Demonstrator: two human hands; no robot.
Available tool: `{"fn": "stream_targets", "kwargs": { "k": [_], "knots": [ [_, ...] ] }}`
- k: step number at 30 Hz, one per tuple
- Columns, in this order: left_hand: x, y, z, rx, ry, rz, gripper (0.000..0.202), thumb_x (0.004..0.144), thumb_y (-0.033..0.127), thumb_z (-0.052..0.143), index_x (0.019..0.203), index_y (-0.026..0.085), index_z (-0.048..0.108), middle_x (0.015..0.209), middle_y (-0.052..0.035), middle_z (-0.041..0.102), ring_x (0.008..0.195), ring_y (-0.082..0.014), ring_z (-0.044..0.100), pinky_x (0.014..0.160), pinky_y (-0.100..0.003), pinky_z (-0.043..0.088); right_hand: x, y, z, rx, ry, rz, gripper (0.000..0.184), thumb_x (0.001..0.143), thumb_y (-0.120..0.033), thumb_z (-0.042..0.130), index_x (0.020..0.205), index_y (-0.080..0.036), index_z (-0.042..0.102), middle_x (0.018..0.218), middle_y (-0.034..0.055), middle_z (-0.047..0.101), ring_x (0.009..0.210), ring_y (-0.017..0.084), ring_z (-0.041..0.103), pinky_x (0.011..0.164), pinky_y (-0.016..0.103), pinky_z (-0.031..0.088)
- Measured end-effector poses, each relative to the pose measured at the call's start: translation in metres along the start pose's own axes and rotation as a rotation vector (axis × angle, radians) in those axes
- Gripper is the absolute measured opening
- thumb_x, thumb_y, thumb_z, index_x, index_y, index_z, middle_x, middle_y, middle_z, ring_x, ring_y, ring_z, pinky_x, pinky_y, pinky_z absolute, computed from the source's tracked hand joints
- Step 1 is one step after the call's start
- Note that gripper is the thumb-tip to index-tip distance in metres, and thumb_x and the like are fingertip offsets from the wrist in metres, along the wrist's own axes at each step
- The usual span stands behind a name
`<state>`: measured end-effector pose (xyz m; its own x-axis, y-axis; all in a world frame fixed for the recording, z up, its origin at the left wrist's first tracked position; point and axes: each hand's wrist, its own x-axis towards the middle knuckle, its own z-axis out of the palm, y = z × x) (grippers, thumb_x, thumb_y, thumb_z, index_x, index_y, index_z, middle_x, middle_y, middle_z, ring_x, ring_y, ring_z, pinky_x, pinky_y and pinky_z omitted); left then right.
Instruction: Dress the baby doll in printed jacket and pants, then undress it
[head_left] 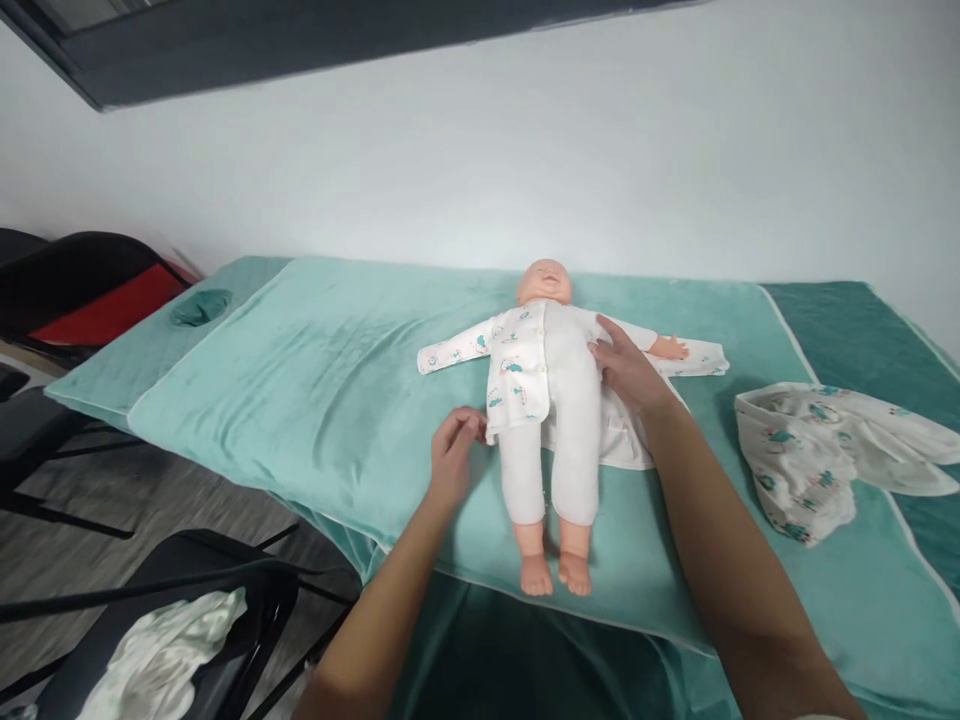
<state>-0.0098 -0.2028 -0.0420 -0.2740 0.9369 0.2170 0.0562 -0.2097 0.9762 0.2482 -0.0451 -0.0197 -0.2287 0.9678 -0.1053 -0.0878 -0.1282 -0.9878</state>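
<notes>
A baby doll (572, 400) with a white cloth body lies on its back, its head toward the wall. One front panel of a printed white baby jacket (517, 375) covers the picture-left side of its chest. The left sleeve reaches outward, and no doll hand shows at its cuff. On the right, the doll's bare hand lies over the other sleeve. My left hand (454, 452) has its fingers closed at the jacket's lower left hem. My right hand (628, 368), fingers apart, touches the doll's right-hand side below its arm.
A green cover (337, 400) with a face hole at the left end lies over the bed. Printed baby trousers (810, 455) lie at the right. Below left, a black chair (259, 610) bears a crumpled pale cloth (172, 650). A white wall (487, 160) stands behind.
</notes>
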Motion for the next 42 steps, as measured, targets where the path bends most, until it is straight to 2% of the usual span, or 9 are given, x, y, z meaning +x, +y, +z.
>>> {"fn": "stream_targets", "kwargs": {
  "k": [5,10,12,17,22,27,33,37,42],
  "knots": [
    [0.007,-0.005,0.007,0.165,0.166,-0.079,0.021,0.096,0.041,0.056,0.103,0.026,0.068,0.098,-0.0024,0.069,0.089,-0.0178,0.063,0.083,-0.031,0.051,-0.004,-0.003,-0.004,-0.062,-0.005,-0.019,0.086,0.08,-0.054,0.077,0.155,-0.031,0.043,0.127,0.0052,0.069,0.114,0.024,0.067,0.098,0.042,0.057],
    [0.005,-0.002,0.001,0.116,-0.11,-0.082,0.041,0.097,0.045,0.053,0.064,0.022,0.062,0.067,-0.0016,0.061,0.07,-0.0166,0.058,0.073,-0.031,0.047,-0.011,-0.009,-0.004,-0.192,0.052,-0.019,0.078,0.085,-0.06,0.071,0.154,-0.03,0.047,0.139,0.0069,0.065,0.123,0.028,0.063,0.101,0.047,0.057],
    [0.011,-0.005,-0.003,0.048,-0.106,-0.113,0.044,0.097,0.046,0.052,0.061,0.022,0.06,0.061,-0.0011,0.058,0.063,-0.0158,0.055,0.067,-0.031,0.046,-0.011,-0.008,-0.004,-0.23,0.068,-0.024,0.076,0.087,-0.062,0.068,0.153,-0.03,0.048,0.143,0.0071,0.062,0.123,0.029,0.063,0.099,0.048,0.058],
    [0.053,-0.022,-0.019,0.227,0.307,-0.054,0.012,0.087,0.031,0.063,0.096,0.023,0.063,0.086,-0.0008,0.068,0.08,-0.0159,0.063,0.081,-0.03,0.051,-0.006,-0.004,-0.007,-0.289,0.081,-0.066,0.073,0.088,-0.063,0.065,0.151,-0.03,0.052,0.144,0.0069,0.062,0.118,0.028,0.066,0.092,0.046,0.062],
    [0.096,-0.033,-0.03,0.754,0.31,-0.093,0.031,0.087,0.024,0.057,0.117,0.024,0.064,0.105,-0.0045,0.075,0.105,-0.0224,0.066,0.096,-0.036,0.049,-0.005,-0.003,-0.008,-0.344,0.097,-0.081,0.074,0.088,-0.065,0.063,0.151,-0.028,0.052,0.147,0.0088,0.06,0.119,0.03,0.066,0.093,0.046,0.062],
    [0.108,-0.03,-0.027,0.936,0.349,-0.122,0.044,0.09,0.022,0.052,0.133,0.025,0.06,0.11,-0.0062,0.076,0.117,-0.0282,0.062,0.097,-0.04,0.048,-0.003,-0.002,-0.007,-0.374,0.116,-0.112,0.072,0.086,-0.061,0.065,0.148,-0.026,0.056,0.142,0.0099,0.063,0.114,0.029,0.068,0.089,0.043,0.062],
    [0.108,-0.039,-0.032,0.879,0.417,-0.106,0.022,0.093,0.029,0.048,0.102,0.021,0.067,0.104,-0.0079,0.074,0.102,-0.0247,0.065,0.088,-0.037,0.05,0.002,-0.005,-0.029,-0.399,0.472,-0.154,0.038,0.086,-0.049,0.06,0.107,-0.021,0.072,0.07,0.0032,0.07,0.059,0.021,0.066,0.066,0.038,0.058],
    [0.105,-0.04,-0.03,0.884,0.417,0.007,0.026,0.098,0.037,0.043,0.098,0.022,0.064,0.102,-0.0084,0.073,0.1,-0.0245,0.063,0.087,-0.037,0.05,0.01,-0.005,-0.054,-0.496,0.782,-0.307,0.024,0.082,-0.031,0.057,0.099,-0.019,0.068,0.089,0.0059,0.072,0.085,0.021,0.068,0.088,0.039,0.054],
    [0.088,-0.029,-0.014,1.056,0.111,0.339,0.031,0.101,0.037,0.039,0.096,0.02,0.065,0.096,-0.0105,0.073,0.094,-0.0236,0.066,0.085,-0.036,0.049,0.023,0.005,-0.066,-0.535,0.79,-0.165,0.035,0.078,-0.027,0.06,0.111,-0.017,0.062,0.099,0.0083,0.066,0.103,0.026,0.061,0.104,0.047,0.044]
  ]
}}
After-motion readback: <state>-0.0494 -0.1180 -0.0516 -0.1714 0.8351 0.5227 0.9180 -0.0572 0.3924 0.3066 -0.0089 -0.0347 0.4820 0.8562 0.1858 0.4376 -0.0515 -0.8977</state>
